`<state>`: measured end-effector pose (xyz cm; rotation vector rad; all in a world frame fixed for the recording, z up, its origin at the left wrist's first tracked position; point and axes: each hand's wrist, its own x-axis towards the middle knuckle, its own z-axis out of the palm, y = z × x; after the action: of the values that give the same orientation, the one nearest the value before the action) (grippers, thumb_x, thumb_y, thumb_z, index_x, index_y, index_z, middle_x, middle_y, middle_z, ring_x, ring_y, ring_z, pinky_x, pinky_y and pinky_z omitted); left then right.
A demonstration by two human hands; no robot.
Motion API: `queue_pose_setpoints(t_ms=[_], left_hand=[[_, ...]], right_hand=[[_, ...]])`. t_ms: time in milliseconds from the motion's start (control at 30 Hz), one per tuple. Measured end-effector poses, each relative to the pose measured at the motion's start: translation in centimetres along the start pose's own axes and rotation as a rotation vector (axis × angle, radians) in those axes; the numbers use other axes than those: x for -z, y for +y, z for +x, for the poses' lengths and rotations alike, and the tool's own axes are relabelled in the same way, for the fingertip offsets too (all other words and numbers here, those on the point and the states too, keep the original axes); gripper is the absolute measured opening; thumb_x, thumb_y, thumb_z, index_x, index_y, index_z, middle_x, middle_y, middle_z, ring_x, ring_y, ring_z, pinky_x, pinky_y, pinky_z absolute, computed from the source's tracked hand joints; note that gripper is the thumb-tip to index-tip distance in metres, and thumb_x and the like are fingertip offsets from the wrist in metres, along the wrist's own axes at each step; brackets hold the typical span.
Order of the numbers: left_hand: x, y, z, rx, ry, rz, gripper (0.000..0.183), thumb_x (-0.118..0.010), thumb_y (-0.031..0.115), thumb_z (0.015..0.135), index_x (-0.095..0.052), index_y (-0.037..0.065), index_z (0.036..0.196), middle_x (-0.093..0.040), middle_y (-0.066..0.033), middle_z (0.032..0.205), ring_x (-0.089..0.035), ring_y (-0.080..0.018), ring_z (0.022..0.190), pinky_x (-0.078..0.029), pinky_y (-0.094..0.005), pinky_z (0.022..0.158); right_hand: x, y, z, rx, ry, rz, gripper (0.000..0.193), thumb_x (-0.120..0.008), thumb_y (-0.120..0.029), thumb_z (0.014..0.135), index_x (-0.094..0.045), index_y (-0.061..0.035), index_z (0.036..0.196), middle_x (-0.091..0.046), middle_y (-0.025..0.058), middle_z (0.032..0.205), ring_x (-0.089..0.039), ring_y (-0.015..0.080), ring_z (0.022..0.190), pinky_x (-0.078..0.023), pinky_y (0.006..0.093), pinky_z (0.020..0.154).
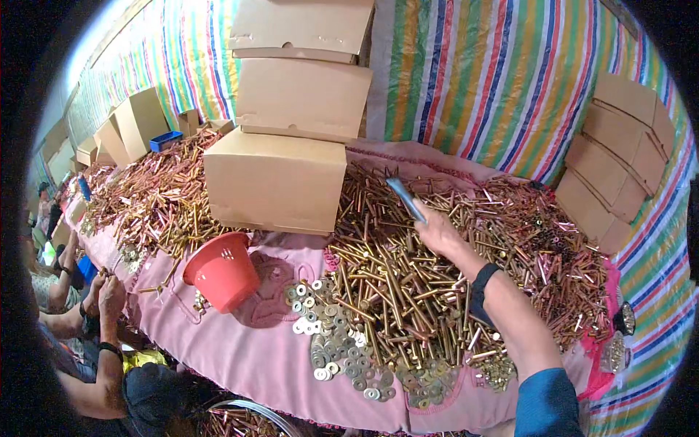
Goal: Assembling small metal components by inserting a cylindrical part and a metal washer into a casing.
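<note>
Right hand [435,227]: just right of the dial's centre, toward two o'clock, fingers closed around a blue-grey tool [404,198], slender and smooth-looking, its far end pointing to eleven o'clock over the heap; exact kind cannot be told. Left hand: out of view. Chief hazard: long bolts [397,284], heaped loose and criss-crossed beneath the forearm; a sweep of tool or sleeve could set them sliding toward six o'clock, mixing with the washers [346,353] or carrying these over the near edge of the cloth. Second hazard: the carton [273,178] at eleven o'clock, close to the tool; a wide swing leftward could knock it. Bolts: metal, straight, rod-like, brassy gold with reddish glints. Washers: flat metal rings, dull grey to pale, overlapping. Small fittings [495,373], between four and five o'clock: yellowish metal, too small to identify. Bucket [229,278], toward eight o'clock: red, glossy, tapering. Carton: plain brown board, square-edged. Cloth [204,339]: pink, soft-looking, creased. Backdrop sheet [502,73], at one o'clock: striped, shiny, wrinkled.
</note>
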<state>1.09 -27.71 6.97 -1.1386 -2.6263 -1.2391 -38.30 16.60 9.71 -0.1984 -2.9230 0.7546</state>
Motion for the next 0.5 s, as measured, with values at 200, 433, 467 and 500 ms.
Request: queue_pose_setpoints(t_ms=[200,433,467,500], left_hand=[[-0.8,-0.4,1.5,0.015,-0.003,0.006,0.024,-0.077,0.009,0.078,-0.067,0.001,0.098,-0.066,-0.0172,0.108,-0.063,-0.0371,0.108,-0.048,-0.0518,0.102],[-1.3,1.1,1.3,-0.038,0.004,0.027,0.024,-0.076,0.008,0.08,-0.067,0.001,0.101,-0.066,-0.0169,0.108,-0.063,-0.037,0.108,-0.048,-0.0503,0.101],[-1.1,1.2,1.1,-0.041,0.008,0.031,0.024,-0.076,0.008,0.08,-0.067,0.001,0.101,-0.066,-0.0168,0.108,-0.063,-0.037,0.108,-0.048,-0.0501,0.101],[-1.0,1.5,0.7,-0.038,0.013,0.044,0.024,-0.076,0.008,0.081,-0.067,0.001,0.102,-0.066,-0.0168,0.108,-0.063,-0.037,0.108,-0.048,-0.0499,0.101]], right_hand=[[1.7,0.3,-0.5,-0.149,-0.283,-0.022,0.072,-0.045,-0.011,0.096,-0.02,-0.0209,0.163,-0.068,0.0184,0.087,-0.062,0.0245,0.058,-0.051,0.0407,0.052],[6.7,-0.7,-9.8,-0.164,-0.357,-0.098,0.077,-0.047,-0.011,0.098,-0.009,-0.0234,0.164,-0.065,0.0155,0.078,-0.06,0.0248,0.058,-0.052,0.0419,0.052],[7.6,-1.8,-11.6,-0.146,-0.36,-0.108,0.077,-0.047,-0.012,0.098,-0.009,-0.0234,0.164,-0.065,0.0158,0.078,-0.061,0.0255,0.058,-0.053,0.0428,0.053],[8.0,-2.6,-13.1,-0.128,-0.364,-0.116,0.078,-0.047,-0.012,0.098,-0.009,-0.0235,0.164,-0.064,0.0161,0.077,-0.061,0.0262,0.059,-0.053,0.0437,0.055]])
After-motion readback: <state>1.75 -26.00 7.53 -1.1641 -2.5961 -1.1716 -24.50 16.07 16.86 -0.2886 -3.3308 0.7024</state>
